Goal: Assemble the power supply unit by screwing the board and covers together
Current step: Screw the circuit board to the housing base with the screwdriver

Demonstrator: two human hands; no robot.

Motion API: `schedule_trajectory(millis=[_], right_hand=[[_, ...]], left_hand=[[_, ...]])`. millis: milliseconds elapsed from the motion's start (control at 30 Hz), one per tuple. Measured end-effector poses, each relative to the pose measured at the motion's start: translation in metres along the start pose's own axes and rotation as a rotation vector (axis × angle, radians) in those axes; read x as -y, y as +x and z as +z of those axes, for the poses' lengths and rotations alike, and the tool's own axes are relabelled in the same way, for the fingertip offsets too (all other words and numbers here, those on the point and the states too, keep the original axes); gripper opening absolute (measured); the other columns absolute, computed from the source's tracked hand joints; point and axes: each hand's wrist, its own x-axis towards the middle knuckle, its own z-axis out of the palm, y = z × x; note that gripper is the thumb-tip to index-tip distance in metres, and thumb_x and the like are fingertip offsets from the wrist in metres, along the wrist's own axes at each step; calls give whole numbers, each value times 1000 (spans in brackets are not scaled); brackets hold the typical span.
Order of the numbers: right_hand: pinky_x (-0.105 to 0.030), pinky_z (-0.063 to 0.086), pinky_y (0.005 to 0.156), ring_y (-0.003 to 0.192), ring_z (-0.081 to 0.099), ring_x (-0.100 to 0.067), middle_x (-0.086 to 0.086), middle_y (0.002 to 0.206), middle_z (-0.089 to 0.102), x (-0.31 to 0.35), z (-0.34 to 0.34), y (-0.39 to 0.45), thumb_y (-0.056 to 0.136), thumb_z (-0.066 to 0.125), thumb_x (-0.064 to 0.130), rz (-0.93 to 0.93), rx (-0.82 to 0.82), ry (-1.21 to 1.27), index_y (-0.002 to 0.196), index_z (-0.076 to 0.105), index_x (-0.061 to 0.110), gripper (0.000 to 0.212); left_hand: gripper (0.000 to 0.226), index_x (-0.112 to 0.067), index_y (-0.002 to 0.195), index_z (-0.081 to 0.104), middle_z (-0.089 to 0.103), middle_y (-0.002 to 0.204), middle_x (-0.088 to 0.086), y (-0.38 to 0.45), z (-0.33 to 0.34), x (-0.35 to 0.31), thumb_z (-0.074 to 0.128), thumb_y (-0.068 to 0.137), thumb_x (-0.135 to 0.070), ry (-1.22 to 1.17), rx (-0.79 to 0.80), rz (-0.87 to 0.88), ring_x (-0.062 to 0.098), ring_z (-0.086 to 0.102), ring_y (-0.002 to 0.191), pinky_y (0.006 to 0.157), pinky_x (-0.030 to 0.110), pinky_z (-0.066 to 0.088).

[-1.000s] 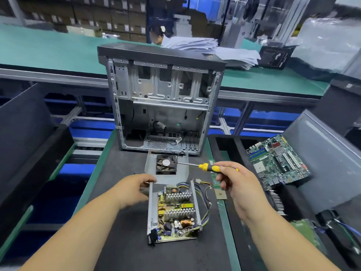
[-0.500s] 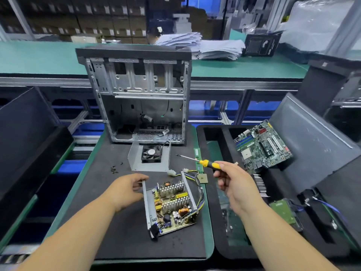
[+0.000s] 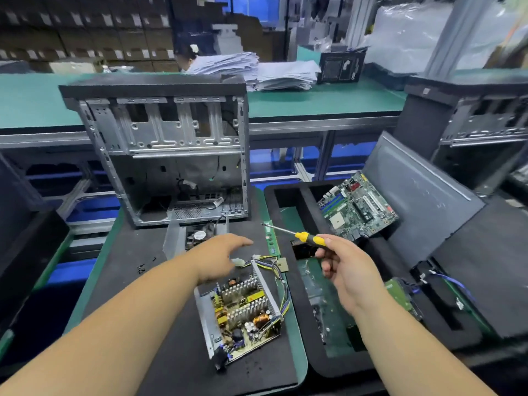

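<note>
Where the dark mat [image 3: 120,295] meets its green edge on the left, a few small black screws [image 3: 140,269] lie loose. Behind them stands an open computer case [image 3: 160,155], upright, its bare metal frame facing the person. Just in front of the case sits a grey metal cover with a fan [image 3: 197,235] mounted in it.

The left hand [image 3: 221,257] reaches forward over the mat, fingers stretched out and loose, gripping nothing — it hovers between the fan cover and the power supply board. That board [image 3: 243,312] lies in its open metal tray near the front of the mat, tilted at an angle, heat sinks and a copper coil facing up, with a bundle of coloured wires [image 3: 278,278] trailing off its far right side.

Further right, the right hand [image 3: 347,270] clasps the yellow-and-black handle of a screwdriver [image 3: 297,234], held in the air — its shaft points up and left. Beyond it, a green motherboard [image 3: 357,207] rests slanted in a black foam tray [image 3: 288,195].
</note>
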Motion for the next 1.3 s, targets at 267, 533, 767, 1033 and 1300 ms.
schedule_trajectory(millis=[267,533,767,1033,1300], right_hand=[[-22,34,52,51,43,-9,-3,67,62,2,-14,-8,92,60,17,-21,-161,33,99,72,9,17],[-23,35,53,51,44,-9,-2,67,63,-7,-19,-6,92,59,18,-18,-190,26,99,74,10,19],[-23,36,53,50,44,-9,-2,67,63,-7,-12,1,94,57,15,2,-153,7,96,74,12,18],[-21,36,50,50,44,-9,-1,68,62,1,-11,5,95,55,16,1,-80,-13,103,73,11,20],[-22,35,49,50,44,-10,-1,67,64,0,-11,4,94,57,16,12,-3,-21,93,75,16,18]], left_hand=[[47,-26,142,51,45,147,7,80,17,-47,42,96,-22,125,351,316,23,27,144,117,36,22],[62,-16,120,60,58,116,7,91,29,-29,32,96,-66,702,340,503,27,49,115,104,41,34],[87,-23,129,48,49,123,2,82,25,-16,59,67,-83,732,380,483,22,38,119,99,44,44],[38,-20,121,61,52,117,3,75,23,-18,53,93,-45,872,320,460,27,43,113,87,42,46],[33,-23,121,61,53,118,0,50,14,5,52,95,-42,917,268,349,25,48,112,74,36,41]])
